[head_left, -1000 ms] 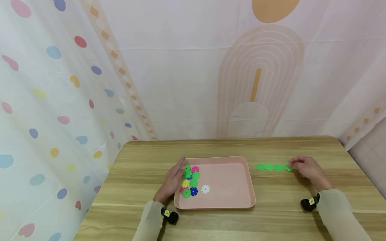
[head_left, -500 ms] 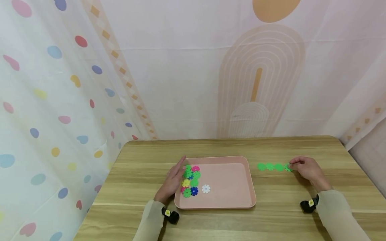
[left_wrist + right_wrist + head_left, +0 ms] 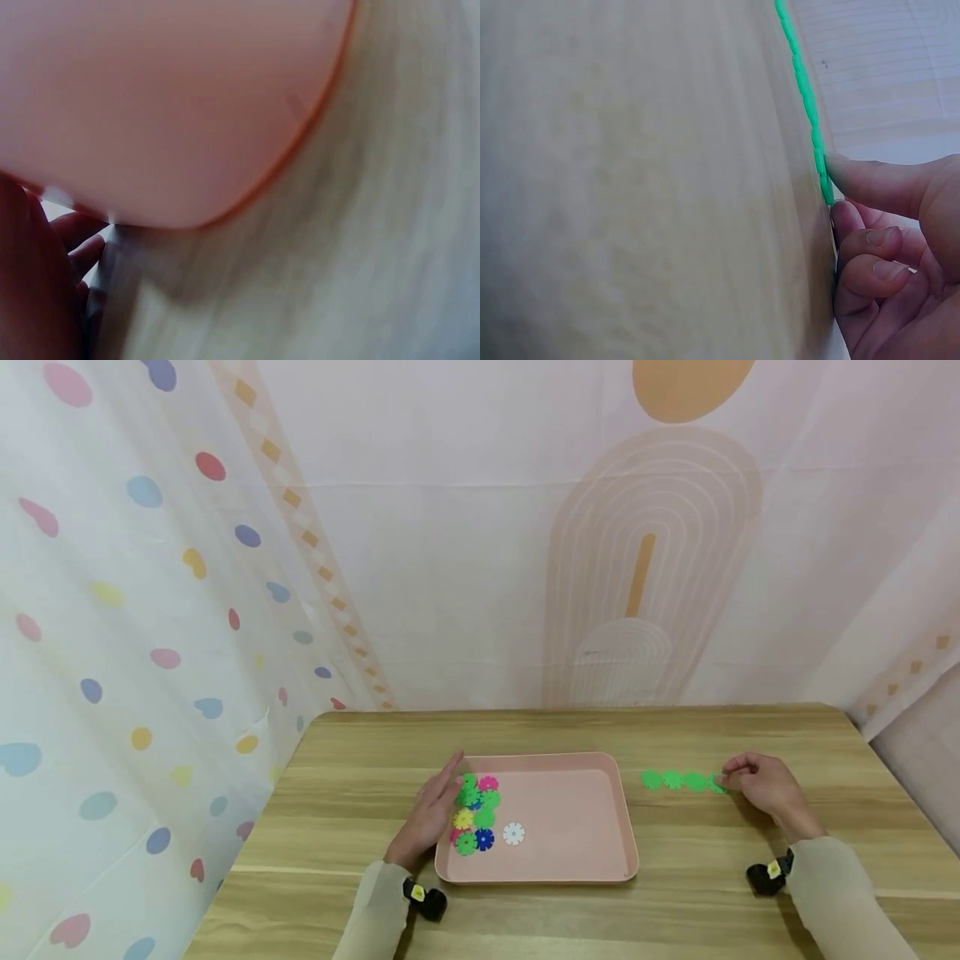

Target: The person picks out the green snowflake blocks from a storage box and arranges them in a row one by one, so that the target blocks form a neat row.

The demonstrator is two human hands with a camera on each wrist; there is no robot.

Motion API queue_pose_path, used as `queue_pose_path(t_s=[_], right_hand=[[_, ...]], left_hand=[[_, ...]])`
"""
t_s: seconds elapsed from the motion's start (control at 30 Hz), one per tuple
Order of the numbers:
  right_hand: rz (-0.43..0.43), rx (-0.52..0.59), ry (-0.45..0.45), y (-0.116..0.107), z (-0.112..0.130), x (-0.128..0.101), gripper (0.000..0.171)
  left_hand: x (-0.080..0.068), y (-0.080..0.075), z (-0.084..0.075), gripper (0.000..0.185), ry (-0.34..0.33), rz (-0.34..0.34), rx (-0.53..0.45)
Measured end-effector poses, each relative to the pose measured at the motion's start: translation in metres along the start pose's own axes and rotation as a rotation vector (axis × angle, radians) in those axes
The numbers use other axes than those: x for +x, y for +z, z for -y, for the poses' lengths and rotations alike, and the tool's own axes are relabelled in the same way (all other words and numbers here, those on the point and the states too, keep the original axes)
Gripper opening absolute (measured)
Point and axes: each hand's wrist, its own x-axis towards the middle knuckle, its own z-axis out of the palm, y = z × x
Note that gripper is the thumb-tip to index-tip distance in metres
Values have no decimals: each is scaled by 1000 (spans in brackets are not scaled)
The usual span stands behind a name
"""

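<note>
A pink tray [image 3: 627, 827] lies in the middle of the wooden table [image 3: 697, 860]. A heap of coloured snowflake discs [image 3: 474, 814] sits in its left part, with one white disc [image 3: 513, 833] apart from it. My left hand [image 3: 442, 793] rests with straight fingers along the tray's left rim, beside the heap. To the right of the tray, several green discs [image 3: 681, 781] form a flat row. My right hand [image 3: 726, 782] pinches the row's rightmost disc. In the right wrist view the green row [image 3: 804, 90] appears edge-on, and my right hand [image 3: 838, 191] pinches its near end.
Patterned curtains hang behind the table and along its left side. The left wrist view is blurred, with the pink tray [image 3: 165, 105] filling the top, my left hand [image 3: 75, 247] beside its corner and the table [image 3: 337, 262] below. Bare wood lies in front of the tray.
</note>
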Motion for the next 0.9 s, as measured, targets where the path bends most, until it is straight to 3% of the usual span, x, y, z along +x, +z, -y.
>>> queue_pose_path(t_s=[0.33,0.63,0.9], right_hand=[[-6,-20,-18,0,-1,0,27],[35,16,-13,-3,0,0,40],[80,-68,-120,-4,21,4,49]], left_hand=[[-2,0,-2,52,-19,3,-3],[-2,-2,-2,54,-16,8,-4],[-2,-1,-2,52,-39,7,-32]])
